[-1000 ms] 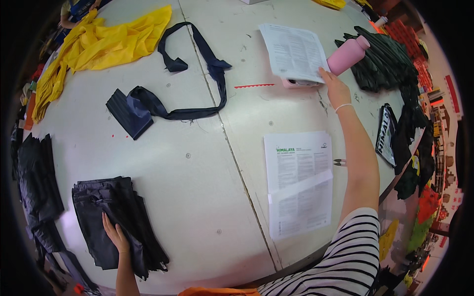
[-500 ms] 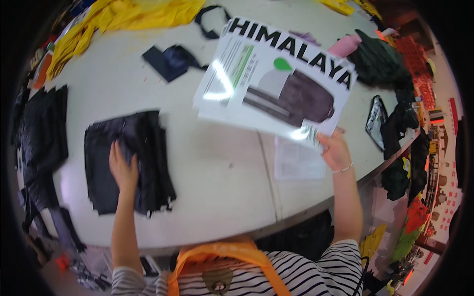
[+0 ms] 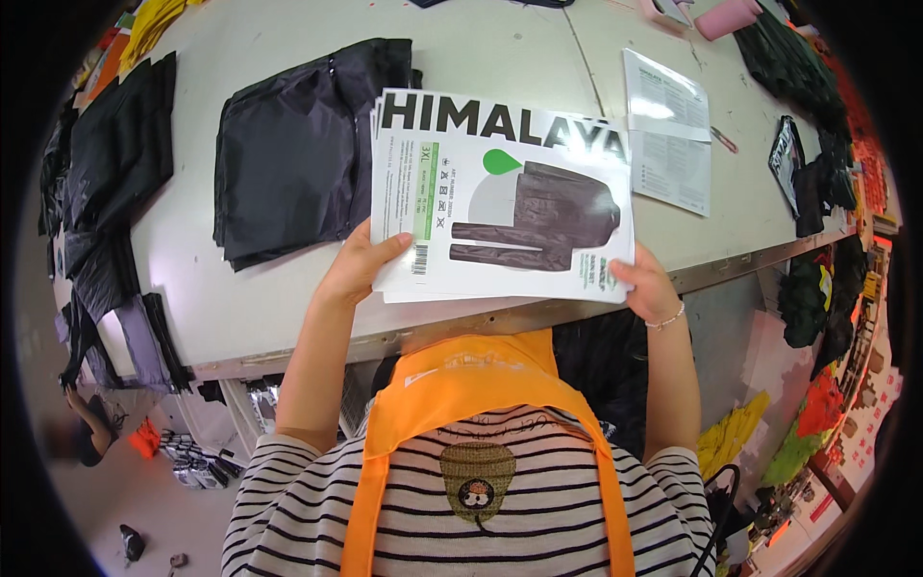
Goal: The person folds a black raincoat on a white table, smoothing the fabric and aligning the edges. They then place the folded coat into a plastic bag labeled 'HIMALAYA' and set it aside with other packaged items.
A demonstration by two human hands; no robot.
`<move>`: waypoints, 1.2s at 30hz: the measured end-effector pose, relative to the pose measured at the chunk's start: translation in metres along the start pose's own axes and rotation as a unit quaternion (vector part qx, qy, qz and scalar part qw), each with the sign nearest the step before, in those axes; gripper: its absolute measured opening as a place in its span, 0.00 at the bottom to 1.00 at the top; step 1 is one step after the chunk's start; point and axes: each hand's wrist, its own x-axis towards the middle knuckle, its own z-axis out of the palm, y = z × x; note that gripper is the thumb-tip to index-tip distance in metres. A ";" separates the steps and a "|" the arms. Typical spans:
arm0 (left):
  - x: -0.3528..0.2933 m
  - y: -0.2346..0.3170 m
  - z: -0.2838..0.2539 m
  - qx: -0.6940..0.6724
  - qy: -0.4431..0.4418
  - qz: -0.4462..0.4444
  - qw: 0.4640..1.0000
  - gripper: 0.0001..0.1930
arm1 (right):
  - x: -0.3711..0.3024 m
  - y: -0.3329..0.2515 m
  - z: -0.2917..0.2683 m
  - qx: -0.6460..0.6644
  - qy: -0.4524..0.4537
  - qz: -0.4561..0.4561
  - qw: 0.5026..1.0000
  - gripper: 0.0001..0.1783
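Note:
A small stack of printed packaging sheets (image 3: pixel 500 207), white with a picture of a dark rain suit and a green drop, is held between my two hands in front of my apron. My left hand (image 3: pixel 370 260) pinches the lower left edge, thumb on top. At the lower right corner my right hand (image 3: pixel 646 281), with a bracelet at the wrist, grips the same sheets. Just behind and left of them, a folded pile of black garments (image 3: pixel 288 154) lies on the table, its right side partly covered by the sheets.
More black garments (image 3: pixel 115 163) lie along the table's left side, some hanging over the edge. White printed sheets (image 3: pixel 668 135) rest at right, near a pink bottle (image 3: pixel 728 17) and dark green cloth (image 3: pixel 793 67). A clear-wrapped black package (image 3: pixel 784 163) sits by the right edge.
My left hand has left the black pile and taken the sheets' left edge. The sheets have come closer to my body and levelled out. The view has shifted.

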 end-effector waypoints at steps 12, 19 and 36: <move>-0.061 -0.069 -0.032 -0.117 0.079 0.000 0.990 0.23 | 0.048 0.018 0.031 -0.108 -0.035 -0.052 0.992 0.23; -0.070 -0.092 -0.055 -0.075 0.197 0.144 0.967 0.17 | 0.087 0.015 0.058 -0.246 0.006 0.049 0.968 0.25; -0.072 -0.104 -0.037 -0.134 0.327 0.133 0.926 0.20 | 0.080 -0.024 -0.296 -0.577 0.525 0.045 0.624 0.39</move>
